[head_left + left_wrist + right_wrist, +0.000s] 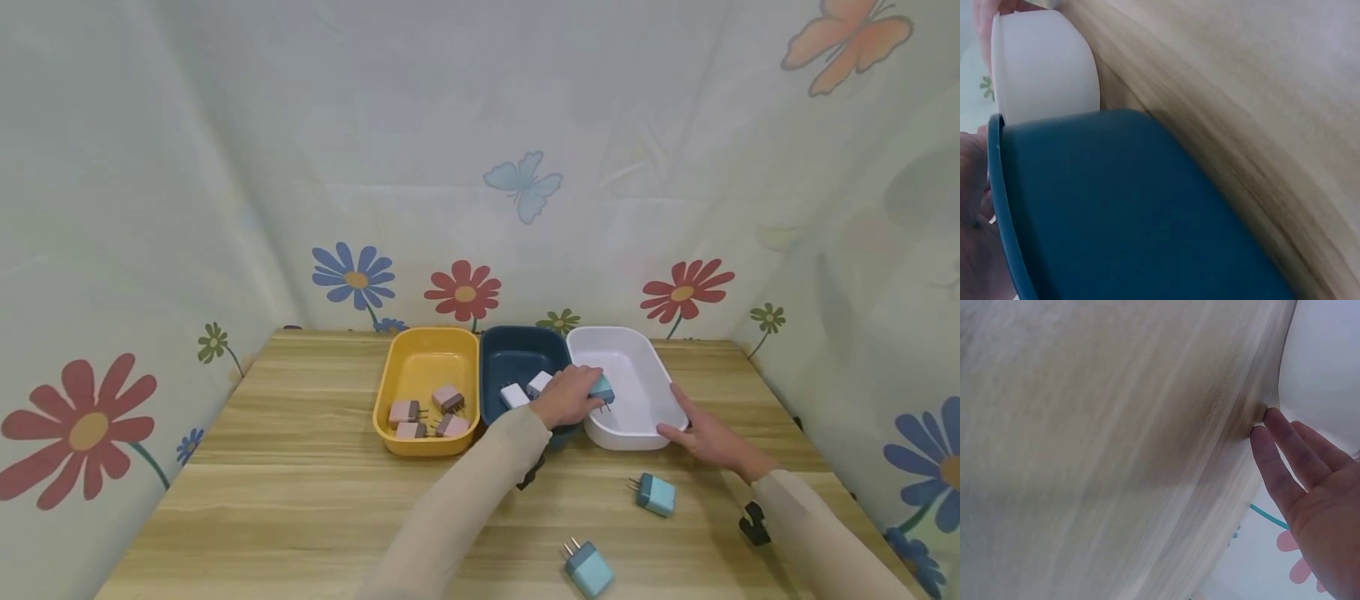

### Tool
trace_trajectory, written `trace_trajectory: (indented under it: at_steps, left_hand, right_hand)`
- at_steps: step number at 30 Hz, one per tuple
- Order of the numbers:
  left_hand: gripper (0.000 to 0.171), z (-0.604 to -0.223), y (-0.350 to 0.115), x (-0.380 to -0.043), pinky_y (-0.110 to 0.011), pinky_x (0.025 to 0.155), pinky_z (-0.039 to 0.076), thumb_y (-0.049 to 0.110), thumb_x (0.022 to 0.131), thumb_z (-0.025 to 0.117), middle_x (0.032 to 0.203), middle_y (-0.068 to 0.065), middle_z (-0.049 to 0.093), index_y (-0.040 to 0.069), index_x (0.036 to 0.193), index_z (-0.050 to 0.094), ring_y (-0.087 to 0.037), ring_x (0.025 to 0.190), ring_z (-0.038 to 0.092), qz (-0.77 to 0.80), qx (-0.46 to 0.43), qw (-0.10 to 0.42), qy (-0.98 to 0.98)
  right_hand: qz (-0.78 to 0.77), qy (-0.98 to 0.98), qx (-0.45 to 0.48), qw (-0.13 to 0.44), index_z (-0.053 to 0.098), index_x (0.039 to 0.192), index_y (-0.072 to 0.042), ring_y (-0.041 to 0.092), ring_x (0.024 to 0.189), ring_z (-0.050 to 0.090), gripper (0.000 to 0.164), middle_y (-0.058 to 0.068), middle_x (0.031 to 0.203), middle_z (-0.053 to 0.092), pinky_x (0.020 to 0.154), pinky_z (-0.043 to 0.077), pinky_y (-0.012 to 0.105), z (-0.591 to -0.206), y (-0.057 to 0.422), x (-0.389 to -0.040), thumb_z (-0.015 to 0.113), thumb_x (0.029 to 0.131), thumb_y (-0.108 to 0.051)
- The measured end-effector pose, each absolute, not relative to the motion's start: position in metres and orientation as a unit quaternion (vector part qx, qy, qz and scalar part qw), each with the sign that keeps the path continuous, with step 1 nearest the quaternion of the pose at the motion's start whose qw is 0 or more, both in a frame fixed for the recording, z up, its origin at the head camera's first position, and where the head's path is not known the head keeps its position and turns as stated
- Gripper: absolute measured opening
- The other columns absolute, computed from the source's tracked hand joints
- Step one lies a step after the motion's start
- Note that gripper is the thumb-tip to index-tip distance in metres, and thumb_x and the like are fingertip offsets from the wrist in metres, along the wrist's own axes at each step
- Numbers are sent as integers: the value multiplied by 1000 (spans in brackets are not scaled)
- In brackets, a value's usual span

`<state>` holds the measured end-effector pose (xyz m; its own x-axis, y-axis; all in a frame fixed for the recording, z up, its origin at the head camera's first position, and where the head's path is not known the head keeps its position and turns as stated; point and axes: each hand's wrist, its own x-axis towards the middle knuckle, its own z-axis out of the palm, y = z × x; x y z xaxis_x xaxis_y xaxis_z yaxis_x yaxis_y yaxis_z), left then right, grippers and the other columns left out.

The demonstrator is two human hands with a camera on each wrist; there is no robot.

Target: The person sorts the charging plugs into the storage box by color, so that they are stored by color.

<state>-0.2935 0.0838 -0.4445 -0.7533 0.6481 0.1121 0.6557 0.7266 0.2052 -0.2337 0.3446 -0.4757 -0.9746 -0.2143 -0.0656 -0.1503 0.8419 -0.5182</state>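
Observation:
My left hand (566,398) pinches a teal plug-in charger (602,389) over the left side of the white bin (628,440), its prongs pointing down. The forearm reaches across the dark blue bin (519,337), whose wall fills much of the left wrist view. At the white bin's right side is my right hand (708,435), its thumb at the near corner and its fingers along the outer wall. Those fingers look straight in the right wrist view. Two more teal chargers, one near the white bin (656,495) and another closer to me (589,570), lie on the wooden table.
White chargers (514,396) sit in the dark blue bin, partly behind the left hand. A yellow bin (426,447) at its left holds several pink chargers (447,398). The three bins stand side by side near the table's back edge, before a flowered cloth (420,167).

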Motion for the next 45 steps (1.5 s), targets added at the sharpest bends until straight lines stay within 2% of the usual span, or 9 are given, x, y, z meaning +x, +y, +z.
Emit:
trace_trajectory:
  at_steps: [7, 12, 18, 28, 36, 45]
  left_hand:
    - [41, -447, 87, -298, -30, 82, 43, 35, 95, 56, 119, 1, 58, 15, 130, 51, -15, 101, 50, -106, -333, 21, -937]
    - [43, -450, 94, -297, -32, 91, 44, 28, 96, 54, 129, 0, 55, 14, 136, 48, -17, 112, 50, -93, -285, 47, -953]
    - [40, -454, 94, -299, -32, 87, 47, 22, 94, 55, 123, -3, 57, 12, 132, 51, -18, 108, 54, -128, -250, 76, -957]
    - [49, -433, 62, -288, -28, 100, 39, 26, 95, 54, 134, -5, 51, 9, 140, 45, -17, 123, 47, -194, -300, 15, -934]
    - [51, -427, 44, -271, -27, 101, 38, 28, 95, 57, 136, -4, 50, 10, 141, 43, -13, 122, 47, -239, -338, -17, -910]
    - [54, -425, 26, -252, -26, 100, 39, 29, 92, 62, 129, -7, 55, 5, 138, 46, -15, 117, 51, -266, -388, -18, -882]
  right_hand:
    - [-261, 959, -89, 64, -2, 150, 0, 53, 130, 24, 101, 34, 149, 14, 100, 27, 63, -476, 345, -233, 56, 88, -56]
    - [-261, 960, -82, 64, -1, 150, -1, 53, 131, 23, 103, 33, 149, 13, 101, 25, 63, -476, 344, -234, 56, 87, -58]
    - [-259, 960, -86, 62, 0, 150, 0, 53, 131, 22, 100, 34, 149, 13, 102, 24, 63, -475, 343, -233, 56, 89, -54]
    - [-259, 960, -89, 62, -1, 150, 1, 54, 130, 22, 99, 35, 148, 13, 102, 23, 63, -476, 344, -232, 56, 90, -52]
    - [-252, 961, -101, 55, 0, 149, 4, 54, 130, 24, 94, 36, 147, 15, 102, 23, 63, -477, 345, -231, 56, 93, -46]
    - [-258, 959, -97, 63, -2, 149, 2, 54, 131, 22, 98, 35, 149, 13, 102, 22, 63, -473, 342, -230, 55, 91, -52]
